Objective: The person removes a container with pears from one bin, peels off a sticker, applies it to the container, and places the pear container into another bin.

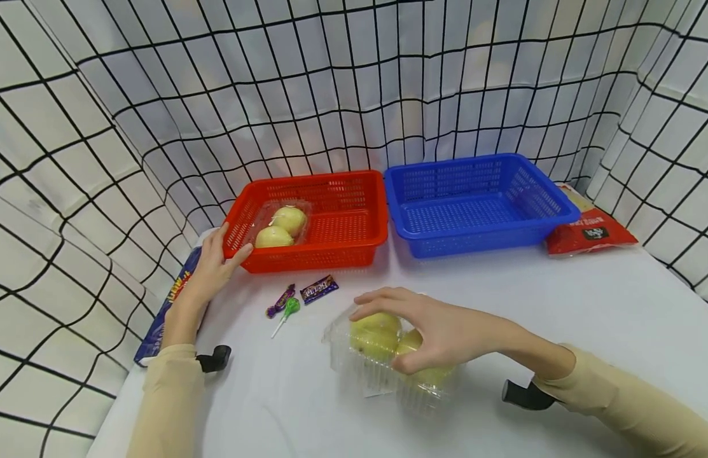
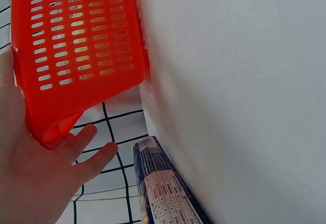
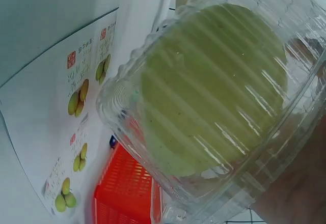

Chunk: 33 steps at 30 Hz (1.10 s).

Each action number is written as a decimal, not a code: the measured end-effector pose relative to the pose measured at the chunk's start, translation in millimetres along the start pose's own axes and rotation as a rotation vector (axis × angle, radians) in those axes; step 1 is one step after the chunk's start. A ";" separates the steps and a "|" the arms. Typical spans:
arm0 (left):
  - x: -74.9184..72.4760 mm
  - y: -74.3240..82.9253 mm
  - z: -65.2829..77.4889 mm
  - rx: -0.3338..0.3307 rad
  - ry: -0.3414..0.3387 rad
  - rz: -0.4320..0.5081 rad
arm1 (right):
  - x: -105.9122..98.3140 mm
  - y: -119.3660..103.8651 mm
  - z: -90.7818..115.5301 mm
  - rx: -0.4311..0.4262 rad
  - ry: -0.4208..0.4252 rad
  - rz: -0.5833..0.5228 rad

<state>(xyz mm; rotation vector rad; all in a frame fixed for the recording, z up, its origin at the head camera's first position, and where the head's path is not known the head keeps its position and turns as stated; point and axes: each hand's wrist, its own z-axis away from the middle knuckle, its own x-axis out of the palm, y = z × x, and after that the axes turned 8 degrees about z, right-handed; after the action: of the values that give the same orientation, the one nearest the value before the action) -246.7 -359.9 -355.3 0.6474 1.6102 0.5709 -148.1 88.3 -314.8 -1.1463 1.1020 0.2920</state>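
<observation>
My left hand (image 1: 213, 270) holds the left front corner of a red plastic basket (image 1: 348, 256), thumb at the rim and fingers around the outside. Inside the basket's left part lies a clear pack with two yellow-green fruits (image 1: 273, 237). Over the white table, my right hand (image 1: 439, 324) grips a clear ribbed plastic clamshell box (image 1: 354, 362) from above, thumb on the near side and fingers on the far side. Yellow-green round fruits (image 3: 214, 89) show through its wall. The right wrist view shows the box tilted beside a printed sheet with fruit pictures (image 3: 76, 102).
A blue basket (image 1: 474, 245) stands right of the red one, beside a red bag (image 1: 594, 232). Two wrapped sweets, one a purple bar (image 1: 319, 289), and a green lollipop (image 1: 292, 306) lie in front. A dark blue packet (image 1: 153, 340) leans by the black wire grid at left.
</observation>
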 end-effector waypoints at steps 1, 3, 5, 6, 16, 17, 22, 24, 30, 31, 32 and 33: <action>0.5 0.0 -0.9 0.002 -0.002 0.000 | 2.0 -0.1 0.8 -0.011 -0.014 0.015; 1.2 0.4 -2.4 0.008 0.000 -0.005 | 5.5 0.0 1.8 -0.041 -0.033 0.050; 0.4 0.7 -1.8 0.012 0.009 -0.010 | 8.0 0.1 1.2 -0.090 -0.043 0.098; 0.0 0.7 -1.6 0.014 0.012 -0.010 | 9.3 0.4 1.0 -0.113 -0.050 0.117; 2.2 3.4 -0.9 0.018 0.002 0.002 | 20.7 3.3 0.7 -0.161 -0.164 0.183; 2.3 3.2 -0.8 0.020 0.002 0.000 | 21.1 3.3 0.6 -0.161 -0.163 0.188; 1.7 1.9 -1.1 0.019 -0.001 -0.005 | 22.1 3.5 0.0 -0.172 -0.165 0.207; 1.6 1.5 -1.3 0.014 -0.003 -0.003 | 22.3 4.1 -0.9 -0.181 -0.165 0.215; 1.8 1.4 -1.2 0.007 -0.004 0.001 | 23.4 7.9 -4.0 -0.206 -0.151 0.253; 1.8 1.4 -1.3 0.008 -0.004 0.000 | 23.7 8.7 -4.2 -0.207 -0.153 0.259; 1.9 1.5 -1.4 0.010 -0.005 -0.001 | 24.0 9.5 -4.5 -0.208 -0.155 0.268; 1.9 1.9 -1.4 0.010 -0.005 0.000 | 24.6 10.5 -5.0 -0.212 -0.157 0.280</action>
<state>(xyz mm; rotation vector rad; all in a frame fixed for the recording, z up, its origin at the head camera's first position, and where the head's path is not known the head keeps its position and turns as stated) -248.2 -357.2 -355.1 0.6559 1.6089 0.5612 -146.2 80.8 -340.8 -1.1326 1.1103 0.7198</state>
